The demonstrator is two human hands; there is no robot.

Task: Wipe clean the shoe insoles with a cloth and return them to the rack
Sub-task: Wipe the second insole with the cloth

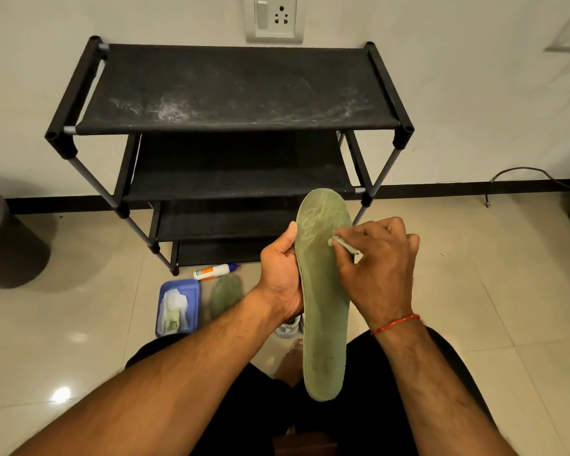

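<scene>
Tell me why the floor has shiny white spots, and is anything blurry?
Head view: the glossy floor tiles reflect lights as glare spots, brightest at lower left; the insole on the floor looks soft and blurry, while the held insole in the left hand looks sharp.

This looks like a room in a home. A black shoe rack stands against a plain wall with a plug socket, on a shiny tiled floor. The dark thing at the left may be a bin.
</scene>
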